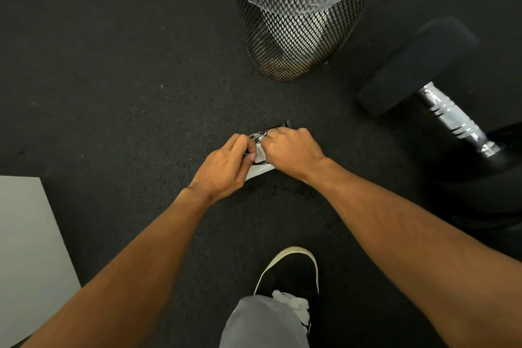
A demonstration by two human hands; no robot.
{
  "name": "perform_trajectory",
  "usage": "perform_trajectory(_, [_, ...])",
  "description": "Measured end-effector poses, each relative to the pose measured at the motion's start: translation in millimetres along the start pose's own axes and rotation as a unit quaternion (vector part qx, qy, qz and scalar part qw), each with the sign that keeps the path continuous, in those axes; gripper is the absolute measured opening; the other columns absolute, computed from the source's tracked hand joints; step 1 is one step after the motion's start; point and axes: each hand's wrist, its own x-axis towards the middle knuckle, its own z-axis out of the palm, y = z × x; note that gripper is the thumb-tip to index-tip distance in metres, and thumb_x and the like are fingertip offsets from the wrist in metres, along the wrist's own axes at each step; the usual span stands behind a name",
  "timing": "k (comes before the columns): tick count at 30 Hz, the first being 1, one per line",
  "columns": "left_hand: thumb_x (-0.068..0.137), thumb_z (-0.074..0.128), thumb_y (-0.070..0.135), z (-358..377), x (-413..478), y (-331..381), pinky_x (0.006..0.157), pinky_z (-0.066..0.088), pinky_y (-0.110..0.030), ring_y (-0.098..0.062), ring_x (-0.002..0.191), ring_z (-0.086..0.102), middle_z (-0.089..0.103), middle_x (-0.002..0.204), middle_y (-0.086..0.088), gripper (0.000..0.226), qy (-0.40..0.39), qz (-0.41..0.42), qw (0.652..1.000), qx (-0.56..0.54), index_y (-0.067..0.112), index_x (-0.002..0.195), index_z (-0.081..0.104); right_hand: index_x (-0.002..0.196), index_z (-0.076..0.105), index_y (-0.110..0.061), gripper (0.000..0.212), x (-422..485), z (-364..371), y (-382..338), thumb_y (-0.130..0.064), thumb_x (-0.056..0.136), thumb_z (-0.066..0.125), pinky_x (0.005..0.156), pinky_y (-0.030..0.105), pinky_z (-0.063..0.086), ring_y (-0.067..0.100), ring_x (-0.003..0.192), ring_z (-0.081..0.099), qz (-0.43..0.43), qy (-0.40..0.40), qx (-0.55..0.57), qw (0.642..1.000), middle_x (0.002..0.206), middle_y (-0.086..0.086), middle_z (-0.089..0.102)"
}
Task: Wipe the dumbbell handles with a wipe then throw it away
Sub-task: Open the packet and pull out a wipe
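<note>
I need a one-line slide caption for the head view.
Left hand and right hand pinch a wipe packet over the dark floor, mesh bin ahead, dumbbell at right.

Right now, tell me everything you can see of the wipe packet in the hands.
The wipe packet is a small flat sachet, glossy like foil or film: black with white markings at its far end, white at its near end. The hands hide most of it. The left hand pinches its left side; the right hand, fingers curled, grips its right side. Whether it is torn open cannot be told. It is held over the dark floor, on the near side of the mesh bin.
</note>
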Motion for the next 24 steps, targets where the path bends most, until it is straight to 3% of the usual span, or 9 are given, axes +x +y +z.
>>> perform_trajectory(3, [0.100, 0.040, 0.033, 2, 1, 1, 0.058, 0.049, -0.046, -0.019, 0.068, 0.052, 0.050, 0.104, 0.004, 0.014, 0.005, 0.004, 1.000, 0.012, 0.021, 0.104, 0.045, 0.106, 0.066, -0.014, 0.026, -4, -2, 1, -0.026, 0.102, 0.044, 0.056, 0.032, 0.034, 0.022, 0.089, 0.067, 0.019, 0.007, 0.023, 1.000, 0.103, 0.004, 0.068])
perform_trajectory(6, [0.093, 0.051, 0.043, 4, 5, 4, 0.056, 0.050, -0.041, -0.017, 0.073, 0.055, 0.050, 0.109, 0.003, 0.030, 0.003, 0.009, 0.999, 0.043, 0.020, 0.113, 0.046, 0.105, 0.065, -0.013, 0.031, -9, -4, 1, -0.036, 0.102, 0.045, 0.059, 0.033, 0.034, 0.025, 0.085, 0.068, 0.058, 0.001, 0.070, 0.996, 0.102, 0.004, 0.067])
perform_trajectory(9, [0.083, 0.066, 0.047, 5, 10, 7, 0.065, 0.054, -0.037, -0.017, 0.095, 0.057, 0.051, 0.119, 0.003, 0.052, -0.018, 0.003, 0.996, 0.083, 0.025, 0.124, 0.043, 0.107, 0.063, -0.015, 0.028, -10, -5, 2, -0.039, 0.100, 0.048, 0.062, 0.033, 0.035, 0.025, 0.088, 0.066, 0.085, -0.010, 0.096, 0.992, 0.105, 0.003, 0.067])
perform_trajectory(12, [0.081, 0.074, 0.042, 6, 17, 9, 0.074, 0.054, -0.041, -0.021, 0.102, 0.056, 0.056, 0.120, 0.000, 0.057, -0.021, -0.001, 0.993, 0.114, 0.022, 0.123, 0.043, 0.103, 0.063, -0.019, 0.023, -11, -9, 5, -0.039, 0.096, 0.053, 0.065, 0.032, 0.034, 0.023, 0.090, 0.064, 0.103, -0.021, 0.136, 0.985, 0.104, 0.000, 0.066])
perform_trajectory(16, [0.080, 0.077, 0.039, 5, 23, 11, 0.075, 0.050, -0.041, -0.024, 0.098, 0.055, 0.061, 0.116, -0.003, 0.057, -0.030, -0.007, 0.992, 0.119, 0.018, 0.120, 0.043, 0.091, 0.062, -0.028, 0.007, -13, -14, 11, -0.035, 0.088, 0.061, 0.066, 0.030, 0.038, 0.016, 0.084, 0.061, 0.173, -0.029, 0.249, 0.952, 0.091, -0.011, 0.063])
perform_trajectory(20, [0.079, 0.077, 0.041, 5, 25, 12, 0.078, 0.049, -0.040, -0.025, 0.099, 0.054, 0.060, 0.116, -0.003, 0.057, -0.032, -0.012, 0.991, 0.130, 0.021, 0.120, 0.042, 0.084, 0.064, -0.030, 0.002, -20, -13, 16, -0.031, 0.085, 0.065, 0.065, 0.030, 0.048, 0.008, 0.072, 0.059, 0.247, 0.004, 0.374, 0.894, 0.076, -0.012, 0.064])
perform_trajectory(24, [0.079, 0.077, 0.044, 7, 26, 15, 0.085, 0.049, -0.042, -0.025, 0.104, 0.054, 0.059, 0.121, -0.002, 0.068, -0.047, -0.021, 0.988, 0.148, 0.028, 0.130, 0.035, 0.081, 0.065, -0.029, 0.005, -32, -8, 14, -0.027, 0.085, 0.066, 0.065, 0.026, 0.047, 0.004, 0.073, 0.060, 0.244, 0.019, 0.413, 0.877, 0.084, -0.013, 0.064])
